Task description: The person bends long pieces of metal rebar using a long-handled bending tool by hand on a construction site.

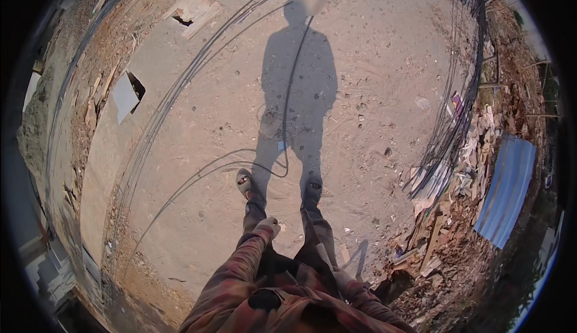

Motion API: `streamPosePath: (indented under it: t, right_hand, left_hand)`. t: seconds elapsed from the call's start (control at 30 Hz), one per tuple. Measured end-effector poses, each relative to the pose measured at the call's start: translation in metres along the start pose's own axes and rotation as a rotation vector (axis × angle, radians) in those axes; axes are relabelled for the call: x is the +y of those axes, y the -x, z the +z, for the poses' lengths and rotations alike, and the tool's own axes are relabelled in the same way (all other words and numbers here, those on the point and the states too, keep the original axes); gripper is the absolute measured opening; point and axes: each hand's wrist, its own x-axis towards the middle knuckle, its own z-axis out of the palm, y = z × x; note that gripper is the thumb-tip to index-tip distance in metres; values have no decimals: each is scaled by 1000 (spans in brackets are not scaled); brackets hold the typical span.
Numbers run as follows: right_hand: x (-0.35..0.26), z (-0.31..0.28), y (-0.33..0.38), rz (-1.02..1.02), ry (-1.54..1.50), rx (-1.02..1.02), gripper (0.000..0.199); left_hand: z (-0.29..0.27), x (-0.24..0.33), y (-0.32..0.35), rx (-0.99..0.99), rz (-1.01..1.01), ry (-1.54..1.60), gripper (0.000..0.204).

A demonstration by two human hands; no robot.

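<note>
Cable [287,110], thin and dark, runs across the sandy ground [372,50] from the top of the view down between the person's feet, looping near the left sandal [244,183]. Left hand [268,226] hangs by the thigh, loosely curled, gripping nothing visible; right hand can't be made out. Steel rebar bundles [463,92] lie along the right side, blue corrugated sheet [506,192] beyond them.

The person stands on a dirt ground [372,62], their shadow [297,86] stretching ahead of the feet. A thin cable [288,92] runs forward between the feet. The left hand [268,225] hangs beside the left thigh. Long wires [156,122] lie to the left, a rebar bundle [463,92] to the right, a corrugated sheet [508,189] beyond it among rubble
</note>
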Motion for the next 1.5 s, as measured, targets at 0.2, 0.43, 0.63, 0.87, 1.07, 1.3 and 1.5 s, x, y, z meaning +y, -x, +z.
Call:
streamPosePath:
  t: [0.2, 0.43, 0.63, 0.87, 1.07, 1.3, 1.5]
  right_hand:
    - [17, 20, 5, 176, 86, 26, 36]
    - [-26, 18, -58, 234, 273, 78, 39]
    - [-32, 19, -97, 221, 279, 131, 41]
    - [-37, 44, -106, 178, 290, 162, 43]
    - [-40, 95, -92, 145, 385, 211, 45]
    - [-145, 187, -49, 20, 332, 209, 48]
    - [-265, 264, -27, -298, 451, 114, 35]
  left_hand:
    - [19, -30, -127, -47, -96, -61, 34]
    - [37, -26, -279, 70, 178, -720, 40]
    - [24, 4, -355, -118, 72, -892, 41]
    - [-88, 61, -267, -142, 510, -910, 47]
    - [-264, 49, -77, -155, 664, -762, 48]
    - [-500, -3, 58, 615, 864, -422, 16]
    - [-633, -9, 82, 834, 386, -229, 24]
